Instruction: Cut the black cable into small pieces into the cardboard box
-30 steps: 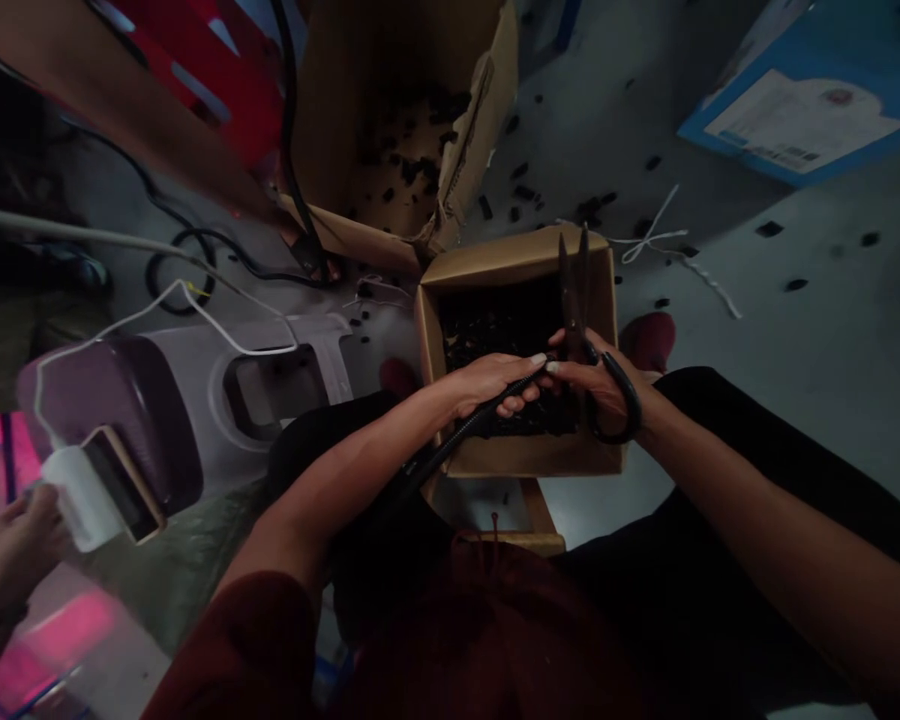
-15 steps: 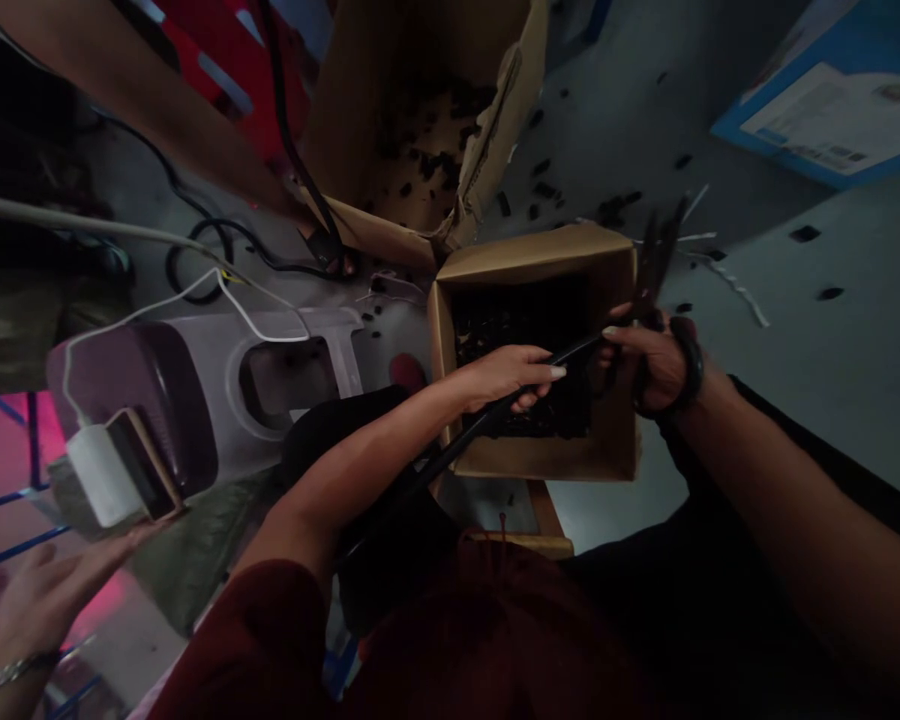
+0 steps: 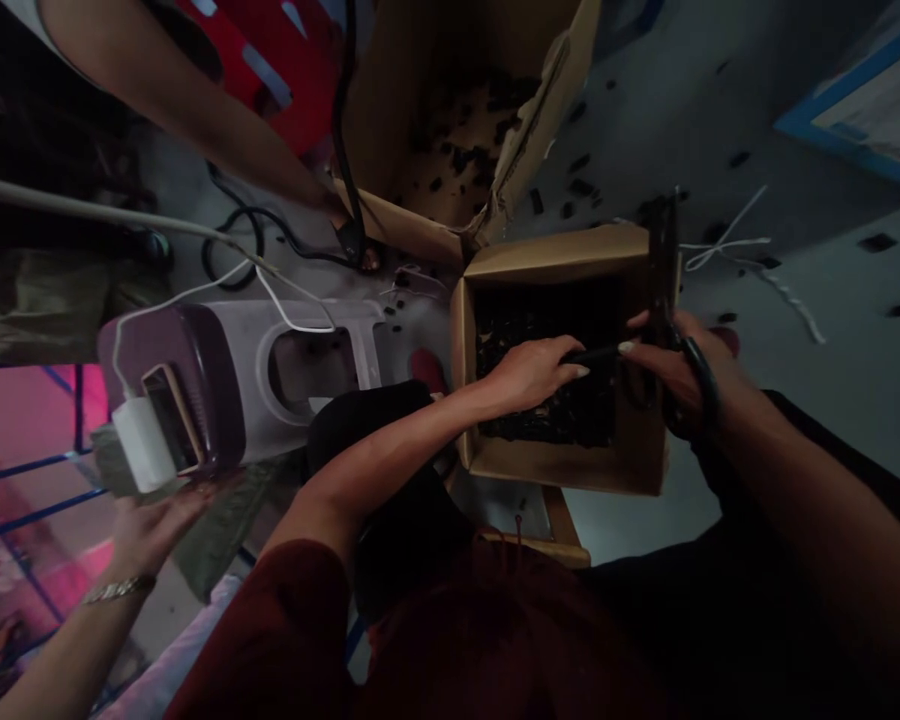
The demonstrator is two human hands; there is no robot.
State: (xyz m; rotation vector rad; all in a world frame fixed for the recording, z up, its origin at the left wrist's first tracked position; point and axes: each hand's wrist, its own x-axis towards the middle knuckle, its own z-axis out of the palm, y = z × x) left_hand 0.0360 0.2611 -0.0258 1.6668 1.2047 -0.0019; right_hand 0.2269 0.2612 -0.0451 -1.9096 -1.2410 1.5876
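Black tube [image 3: 598,356] was held between the two hands, above a cardboard box [image 3: 570,479]. Well left of the left hand [image 3: 529,376], a smartphone [image 3: 174,420] was supported by a purple-topped stool [image 3: 221,375]. The tube was clamped between the left fingers and thumb; its opposite stretch was met by the thumb of the right hand [image 3: 682,365], in which scissors [image 3: 664,255] were gripped. Blade spacing could not be told. A fingertip could be nipped were the blades closed carelessly; were the left pinch loosened, the tube could be dropped among the black pieces [image 3: 547,425] below.
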